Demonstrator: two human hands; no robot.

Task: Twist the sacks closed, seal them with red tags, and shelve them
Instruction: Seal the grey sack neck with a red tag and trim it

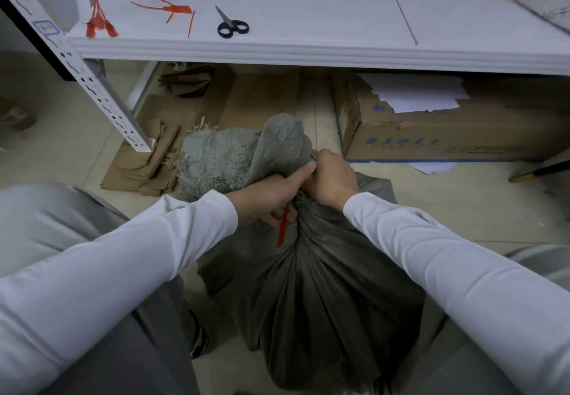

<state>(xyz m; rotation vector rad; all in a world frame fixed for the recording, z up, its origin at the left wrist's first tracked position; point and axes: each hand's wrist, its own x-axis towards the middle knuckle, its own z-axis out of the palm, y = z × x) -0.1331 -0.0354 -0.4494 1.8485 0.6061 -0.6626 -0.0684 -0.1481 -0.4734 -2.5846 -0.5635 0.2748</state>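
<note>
Item: grey woven sack (324, 286), on the floor between the knees, below the white metal shelf (308, 9); neck gathered.
Grip: left hand (268, 200) curled round the neck, pinching a red plastic tag (283, 228); right hand (331, 178) clenched on the neck just above.
Handling: keep the twist tight, loop the tag beneath the grip, and cinch fully.
Spare red tags (172, 9) and black-handled scissors (231, 26) lie on the shelf.
</note>
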